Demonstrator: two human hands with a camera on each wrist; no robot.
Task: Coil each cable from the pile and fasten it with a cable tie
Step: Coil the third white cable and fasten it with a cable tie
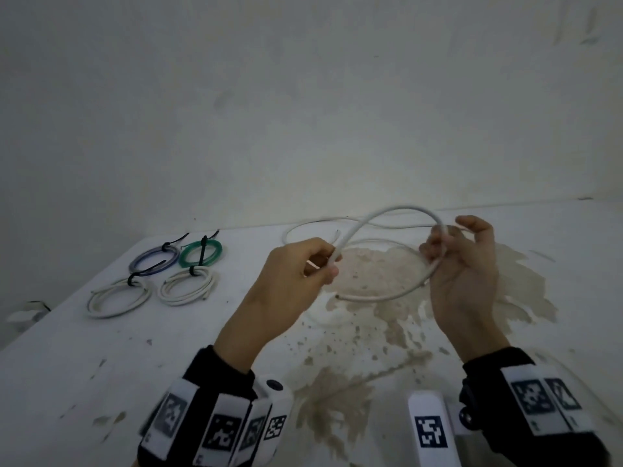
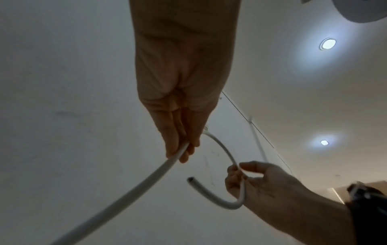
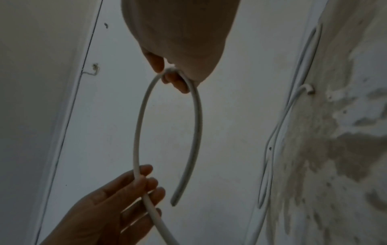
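1. A thin white round cable point(image 1: 387, 211) is being held up in an arch above the stained white table point(image 1: 101, 348) by both hands.
2. One stretch of the cable is being pinched by the curled fingers and thumb of the left hand point(image 1: 303, 264); in the left wrist view the cable is being seen running out between those fingers point(image 2: 176, 149).
3. The other end of the arch is being gripped by the right hand point(image 1: 462, 264), with its fingers curled round the cable; the cut end point(image 1: 338, 297) is being left hanging free below, curving back toward the left hand.
4. The two hands are being kept apart, joined only by the arch of cable.
5. More loose white cable point(image 1: 317, 225) is being left lying on the table behind the hands.
6. At the far left of the table, four finished coils are being kept close together, each fastened with a black cable tie point(image 1: 203, 249): a bluish clear coil point(image 1: 148, 261), a green coil point(image 1: 188, 261) and two white coils point(image 1: 116, 299).
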